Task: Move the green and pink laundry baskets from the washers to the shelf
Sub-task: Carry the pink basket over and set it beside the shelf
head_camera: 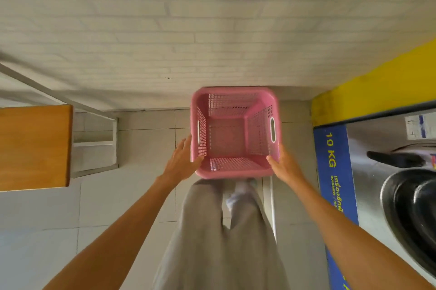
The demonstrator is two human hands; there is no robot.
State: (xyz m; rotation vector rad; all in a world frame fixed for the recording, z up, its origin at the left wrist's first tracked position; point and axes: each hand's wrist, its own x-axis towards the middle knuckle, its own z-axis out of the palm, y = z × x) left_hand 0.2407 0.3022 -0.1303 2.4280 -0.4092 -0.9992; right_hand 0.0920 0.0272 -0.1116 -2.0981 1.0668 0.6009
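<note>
Over on the left, a wooden shelf top point(34, 147) juts out from a pale metal frame point(94, 143), and nothing sits on the part I can see. Moving right, the person's left hand point(181, 160) lies flat against the near left corner of the pink basket point(234, 132), fingers together along the outside wall and the thumb hooked over the rim. The basket is held out in front of the body, above the tiled floor point(146, 143) and close to the white brick wall point(212, 30), between the shelf and the washer. It is empty, square with rounded corners, its walls and base a grid of small holes, with a white-edged handle slot in each side wall. It looks light and a bit flexible, level at the moment. The right hand point(283, 167) mirrors the left at the near right corner, thumb over the rim; its fingers go down the outside where I cannot see how they lie. To carry it well I would keep both hands squeezing evenly, hold the rim level, and swing it left, lifting clear of the shelf edge before setting it down. Furthest right stands the washer point(389, 195) with its blue "10 KG" panel point(332, 171) and dark round door. No green basket is in sight.
</note>
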